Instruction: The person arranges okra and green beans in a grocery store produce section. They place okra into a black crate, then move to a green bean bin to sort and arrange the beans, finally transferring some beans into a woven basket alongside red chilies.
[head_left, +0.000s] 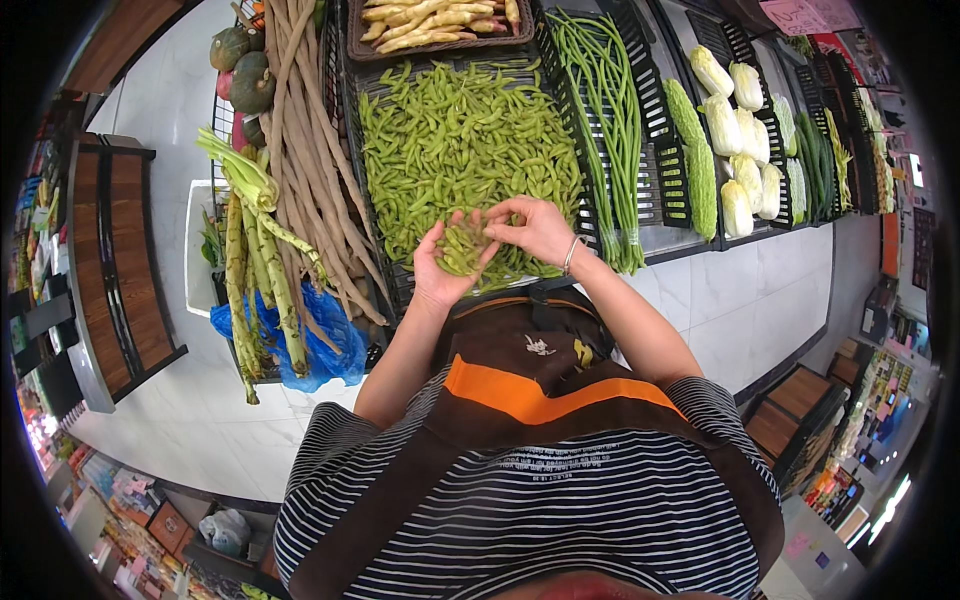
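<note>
My left hand (437, 274) is palm up and cupped around a small heap of green soybean pods (459, 251). Close beside it, my right hand (536, 229), with a silver bangle (573, 253) at the wrist, has its thumb and forefinger pinched together at the left fingertips. Whether a pod is between those fingers is too small to tell. Both hands are over the near edge of a wide spread of soybean pods (465, 142) in a black crate. The nearest pods lie just below my wrists.
Long brown roots (300, 127), thick green stalks (259, 300) and a blue plastic bag (322, 352) lie left. Long green beans (600, 127), bitter melons (691, 161) and napa cabbages (724, 124) fill black trays right. A basket of pale shoots (427, 19) stands behind.
</note>
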